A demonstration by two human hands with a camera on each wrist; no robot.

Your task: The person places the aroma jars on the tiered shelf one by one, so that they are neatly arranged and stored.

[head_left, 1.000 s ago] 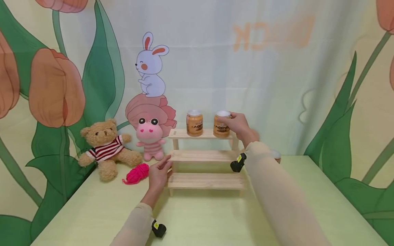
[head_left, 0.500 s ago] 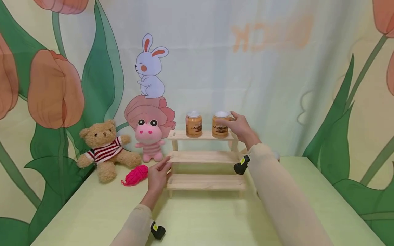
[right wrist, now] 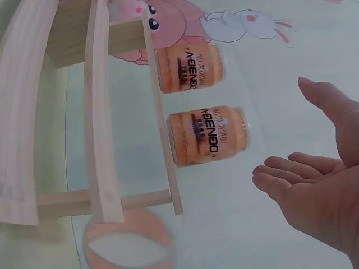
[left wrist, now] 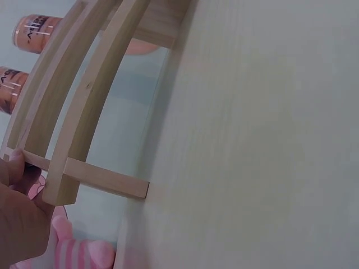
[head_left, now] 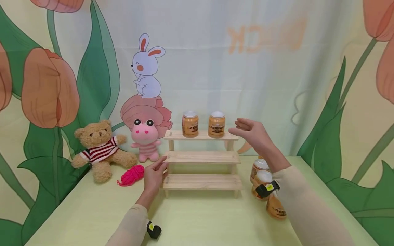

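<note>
Right hand [head_left: 250,134] has let go of the right jar [head_left: 216,124], now spread, clear. Left hand [head_left: 155,174] flat against rack [head_left: 201,157]. Three jars [head_left: 261,174] right of rack; yarn [head_left: 131,175] left.

Both arms in long cream sleeves. Left sleeve [head_left: 130,225]: small black wrist device, yellow tag, at 5 o'clock. Right sleeve [head_left: 311,208]: same device at 9 o'clock.

A staged play/demo set is suggested: a printed backdrop [head_left: 277,68] w/ cartoon rabbit [head_left: 147,68] & tulips is hung behind a pale green table [head_left: 200,222], where a teddy bear [head_left: 100,148], pink plush [head_left: 145,140] & small wooden shelf [head_left: 201,157] are arranged.
</note>
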